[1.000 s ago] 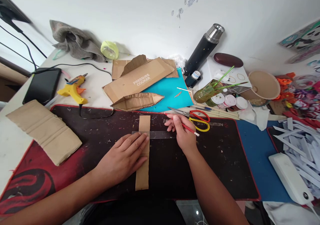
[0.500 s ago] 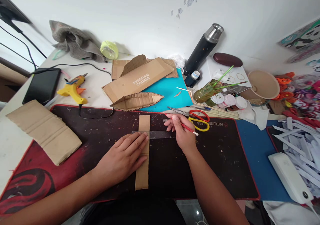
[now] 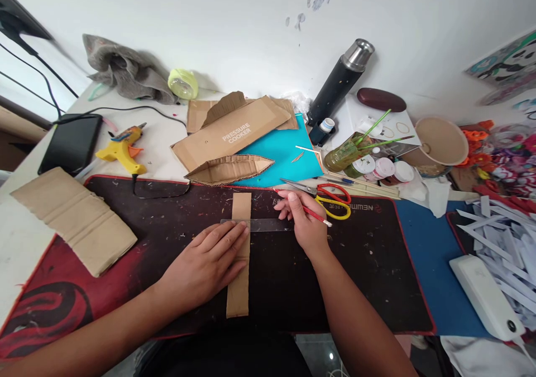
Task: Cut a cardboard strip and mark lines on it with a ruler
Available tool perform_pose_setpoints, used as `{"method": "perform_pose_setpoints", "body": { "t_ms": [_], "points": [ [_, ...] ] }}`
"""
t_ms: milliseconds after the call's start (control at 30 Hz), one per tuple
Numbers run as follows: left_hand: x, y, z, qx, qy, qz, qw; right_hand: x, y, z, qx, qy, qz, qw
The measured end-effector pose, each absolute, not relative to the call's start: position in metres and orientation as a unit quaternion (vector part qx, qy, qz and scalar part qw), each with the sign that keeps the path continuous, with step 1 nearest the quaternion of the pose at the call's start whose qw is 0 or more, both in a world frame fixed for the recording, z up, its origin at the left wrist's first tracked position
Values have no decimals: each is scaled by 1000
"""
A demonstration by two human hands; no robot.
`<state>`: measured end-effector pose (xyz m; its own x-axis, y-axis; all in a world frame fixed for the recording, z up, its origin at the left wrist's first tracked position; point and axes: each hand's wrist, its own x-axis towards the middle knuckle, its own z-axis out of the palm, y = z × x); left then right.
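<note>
An upright strip of cardboard (image 3: 242, 206) lies on the dark mat, with a clear ruler (image 3: 272, 225) crossing its upper part. My left hand (image 3: 213, 257) lies flat with its fingers extended, pressing on the ruler and the strip. A red pencil (image 3: 314, 214) is held between the thumb and fingers of my right hand (image 3: 304, 223), over the ruler's right end. Just beyond that hand are scissors (image 3: 333, 201) with red and yellow handles.
A yellow glue gun (image 3: 123, 152) and a cardboard piece (image 3: 75, 220) are at the left. Behind lie more cardboard (image 3: 234, 131) on a blue sheet (image 3: 293, 159), a black thermos (image 3: 339, 81) and paint jars (image 3: 383, 168). Paper strips (image 3: 502, 248) fill the right.
</note>
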<state>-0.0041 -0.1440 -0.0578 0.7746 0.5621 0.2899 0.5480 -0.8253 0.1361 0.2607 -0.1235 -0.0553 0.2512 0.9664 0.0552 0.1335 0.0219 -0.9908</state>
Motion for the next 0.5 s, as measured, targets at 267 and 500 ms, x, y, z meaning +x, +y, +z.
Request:
{"method": "perform_pose_setpoints", "body": {
  "t_ms": [267, 500],
  "points": [
    [-4, -144, -58, 943, 292, 160, 18, 261, -123, -56, -581, -473, 389, 536],
    [-4, -144, -57, 942, 294, 160, 23, 261, -123, -56, -585, -474, 385, 534]
  ]
}}
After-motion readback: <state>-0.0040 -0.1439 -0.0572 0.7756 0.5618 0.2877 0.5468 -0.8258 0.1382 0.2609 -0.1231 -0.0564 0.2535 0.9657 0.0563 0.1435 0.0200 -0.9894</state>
